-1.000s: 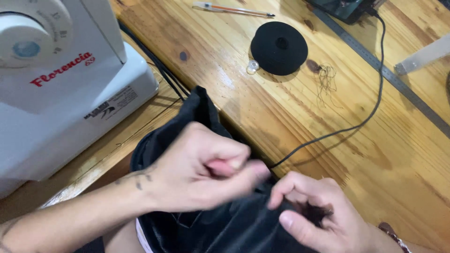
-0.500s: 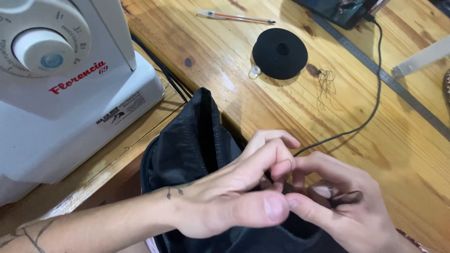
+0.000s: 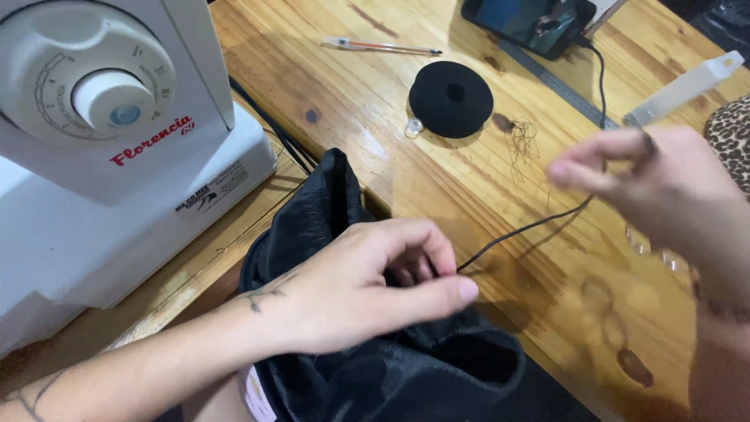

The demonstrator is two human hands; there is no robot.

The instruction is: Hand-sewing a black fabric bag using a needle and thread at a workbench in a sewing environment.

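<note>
I see my left hand (image 3: pixel 367 289) resting on the black fabric (image 3: pixel 328 227), which lies bunched on the wooden table (image 3: pixel 375 109) just beside the white sewing machine (image 3: pixel 101 148), its fingers (image 3: pixel 437 293) curled and pinching a fold of the cloth. My right hand (image 3: pixel 648 184) is raised above the table, well apart from the sewing machine, blurred, thumb and forefinger pressed together, though I cannot tell what they pinch. Beyond the fabric, farther from the sewing machine, lie a round black disc (image 3: pixel 451 99), a pen (image 3: pixel 383 48), a phone (image 3: pixel 527 23) and a black cable (image 3: pixel 531 227).
</note>
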